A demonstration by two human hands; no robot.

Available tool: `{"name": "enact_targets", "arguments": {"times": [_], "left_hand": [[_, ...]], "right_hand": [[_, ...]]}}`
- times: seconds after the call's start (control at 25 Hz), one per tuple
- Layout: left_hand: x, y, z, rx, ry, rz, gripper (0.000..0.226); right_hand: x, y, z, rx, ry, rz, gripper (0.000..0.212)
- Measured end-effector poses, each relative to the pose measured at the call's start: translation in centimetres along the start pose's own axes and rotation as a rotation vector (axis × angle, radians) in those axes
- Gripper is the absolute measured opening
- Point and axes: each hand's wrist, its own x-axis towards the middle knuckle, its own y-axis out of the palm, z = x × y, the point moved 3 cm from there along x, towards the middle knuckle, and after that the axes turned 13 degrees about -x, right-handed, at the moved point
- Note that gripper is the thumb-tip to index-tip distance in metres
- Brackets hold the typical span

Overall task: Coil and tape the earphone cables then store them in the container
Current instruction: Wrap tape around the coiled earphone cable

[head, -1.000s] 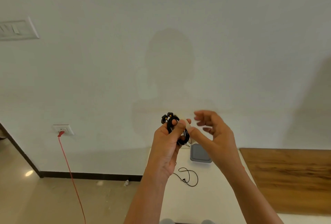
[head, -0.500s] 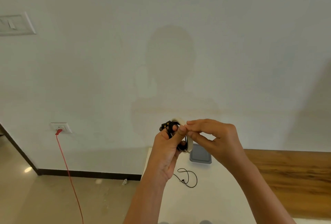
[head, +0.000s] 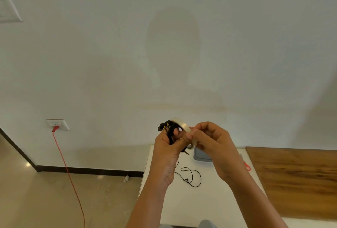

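My left hand [head: 168, 152] is raised in front of the wall and grips a coiled black earphone cable [head: 167, 129] with yellow-ringed buds; its jack sticks out below the thumb. A pale roll of tape [head: 184, 128] sits against the coil. My right hand [head: 212, 143] pinches the tape roll at its right edge, fingers curled, touching my left thumb. A second black earphone cable [head: 191, 176] lies loose on the white table [head: 209, 202]. A grey container [head: 201, 155] stands behind it near the wall, partly hidden by my right hand.
A brown wooden surface [head: 299, 180] adjoins the white table on the right. Something red [head: 247, 166] lies at the seam beside my right wrist. A red cord [head: 68, 173] hangs from a wall socket [head: 57, 124] to the floor on the left.
My right hand, open a second ago, has closed in and taken hold of the tape roll against the coil. Both hands hold position since half a second ago.
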Motion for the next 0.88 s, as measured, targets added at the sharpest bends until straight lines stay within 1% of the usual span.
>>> {"name": "enact_targets", "arguments": {"times": [0.04,0.12,0.16,0.24,0.32,0.36,0.52,0.6,0.76,0.88], "left_hand": [[0.0,-0.3,0.2,0.019,0.021,-0.015,0.020],[0.1,-0.7,0.5,0.073,0.053,-0.057,0.038],[0.1,-0.8,0.7,0.089,0.063,-0.070,0.042],[0.0,-0.9,1.0,0.095,0.062,-0.066,0.038],[-0.1,-1.0,1.1,0.096,0.039,-0.068,0.026],[-0.2,-0.9,1.2,0.100,0.030,-0.080,0.020],[0.1,-0.6,1.4,0.094,0.035,-0.164,0.007],[0.1,-0.5,1.5,0.087,0.039,-0.174,0.006],[0.1,-0.2,1.9,0.027,0.016,-0.174,0.014],[-0.1,0.2,2.2,-0.005,0.009,-0.170,0.012]], "right_hand": [[0.0,0.2,-0.1,0.048,0.049,0.024,0.003],[0.0,0.7,-0.3,0.123,0.131,0.065,0.004],[-0.1,0.8,-0.5,0.127,0.156,0.070,0.006],[0.0,0.9,-0.9,0.118,0.183,0.052,0.009],[0.2,0.8,-1.3,0.113,0.180,0.008,0.006],[0.3,0.7,-1.4,0.107,0.170,-0.013,0.004],[0.3,0.7,-1.7,0.107,0.129,-0.036,0.011],[0.3,0.6,-1.8,0.151,0.121,-0.040,0.011],[0.3,0.3,-2.0,0.200,0.121,-0.046,0.009],[0.2,0.0,-2.1,0.203,0.115,-0.061,0.010]]}}
